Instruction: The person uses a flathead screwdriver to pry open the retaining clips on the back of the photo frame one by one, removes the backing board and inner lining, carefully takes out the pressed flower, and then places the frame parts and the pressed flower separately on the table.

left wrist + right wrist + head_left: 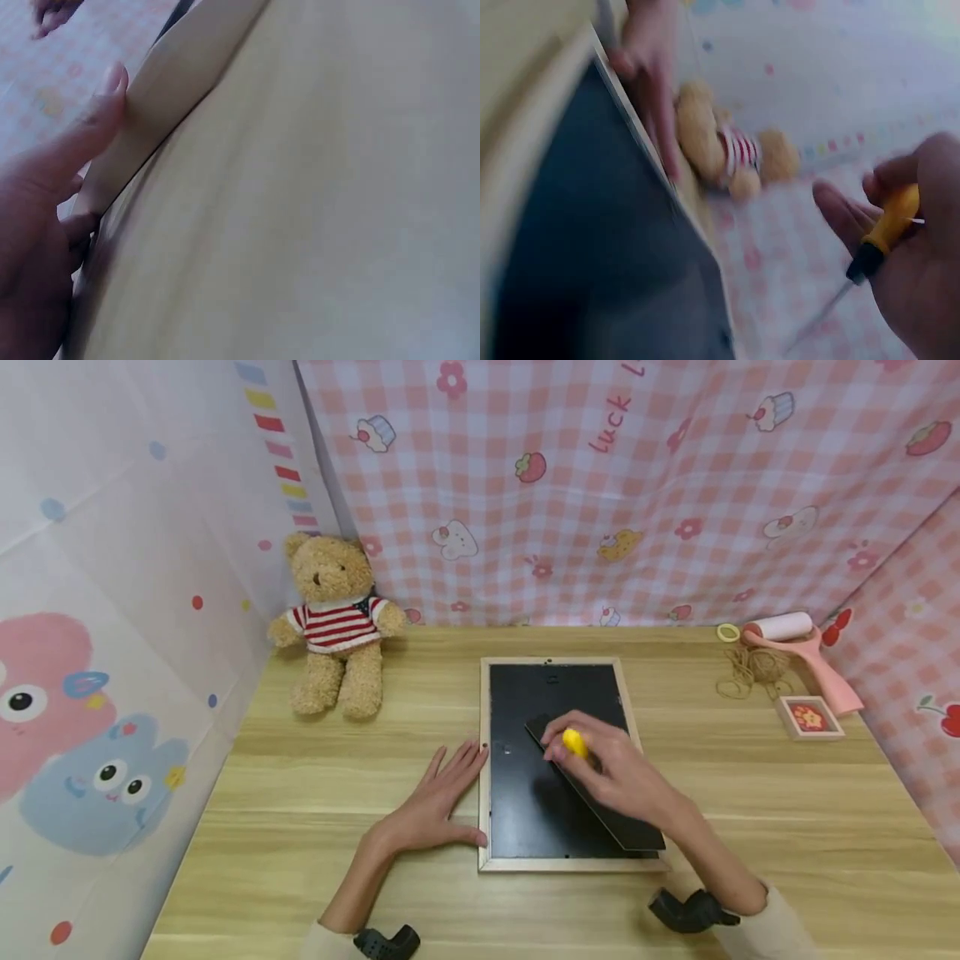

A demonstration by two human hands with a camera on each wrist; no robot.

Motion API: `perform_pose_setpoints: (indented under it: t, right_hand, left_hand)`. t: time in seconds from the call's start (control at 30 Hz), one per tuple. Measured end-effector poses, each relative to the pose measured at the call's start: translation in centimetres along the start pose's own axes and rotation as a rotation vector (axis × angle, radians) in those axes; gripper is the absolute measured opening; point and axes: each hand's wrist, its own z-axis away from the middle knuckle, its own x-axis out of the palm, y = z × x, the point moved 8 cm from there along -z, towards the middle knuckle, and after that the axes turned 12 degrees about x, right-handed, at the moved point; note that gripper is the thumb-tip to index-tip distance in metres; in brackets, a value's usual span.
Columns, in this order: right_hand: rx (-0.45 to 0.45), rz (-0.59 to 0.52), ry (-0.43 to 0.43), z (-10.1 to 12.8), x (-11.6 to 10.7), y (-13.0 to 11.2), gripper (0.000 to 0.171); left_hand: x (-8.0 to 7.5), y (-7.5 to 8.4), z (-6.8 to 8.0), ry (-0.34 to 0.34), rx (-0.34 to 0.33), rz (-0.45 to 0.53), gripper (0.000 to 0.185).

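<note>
Head view: right hand (pixel 611 772) grips yellow screwdriver (pixel 575 742) over picture frame (pixel 558 862); flat left hand (pixel 438 802) touches it.

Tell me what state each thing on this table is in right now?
Picture frame: face down, black back up.
Stand flap: lying slanted across the back.
Screwdriver: gripped in the right hand.
Left hand: flat on the table, fingers against the frame's edge.
Teddy bear: sitting upright.
Lint roller: lying down.
Twine: loosely tangled.
</note>
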Motion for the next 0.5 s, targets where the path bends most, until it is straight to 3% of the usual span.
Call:
perform_pose_setpoints:
  t: [0.1,0.23,0.33,0.5]
  right_hand:
    - [0.063,0.082,0.083,-1.7,-3.5,3.2,0.01]
    - [0.18,0.346,0.129,-4.0,-6.5,8.6,0.01]
    - [0.227,0.449,0.091,-5.3,-7.0,11.9,0.023]
    - [0.272,0.458,0.023,-6.7,-6.3,15.6,0.032]
  left_hand:
    - [0.7,1.8,1.2,0.002,0.027,0.002,0.126]
    - [2.3,4.1,2.3,0.005,0.014,-0.012,0.124]
    - [3.4,5.4,2.6,0.008,-0.04,-0.033,0.121]
    - [4.0,6.3,2.7,0.059,-0.101,-0.097,0.104]
